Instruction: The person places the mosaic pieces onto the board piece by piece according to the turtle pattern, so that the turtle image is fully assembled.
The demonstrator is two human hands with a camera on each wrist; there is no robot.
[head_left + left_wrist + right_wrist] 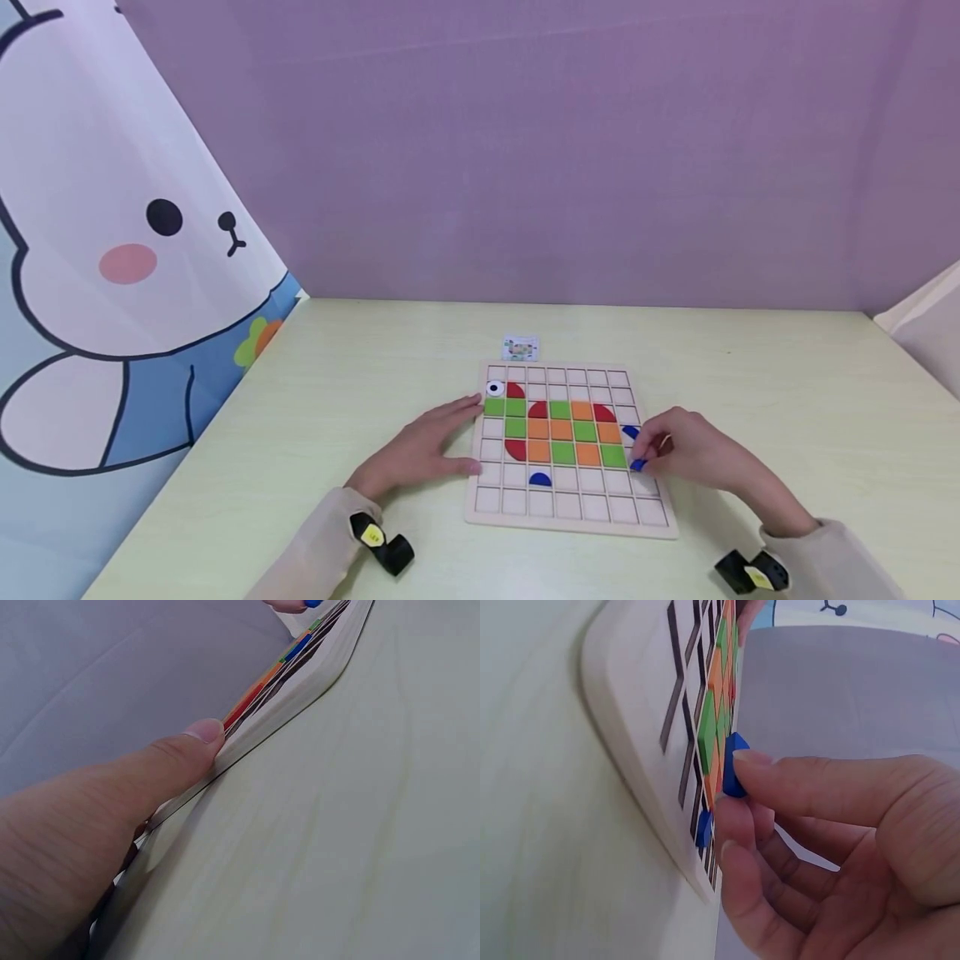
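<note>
A pale wooden grid board (543, 506) lies on the table, its cells partly filled with green, orange and red pieces. My right hand (686, 446) pinches a small blue piece (735, 766) between thumb and fingers, close over the board's right side. Another blue piece (630, 432) sits in the right-hand column, partly behind the fingers. Lower on the grid is a blue half-round piece (540, 479). Along the left edge rests my left hand (423, 446), fingers extended, its thumb (187, 754) against the board's rim. At the top left lies an eye piece (495, 388).
A small printed card (521, 347) lies just beyond the board's far edge. Behind the table (262, 483) hangs a purple cloth (570, 158), with a cartoon-printed cloth (90, 183) at the left. Each wrist wears a black camera band.
</note>
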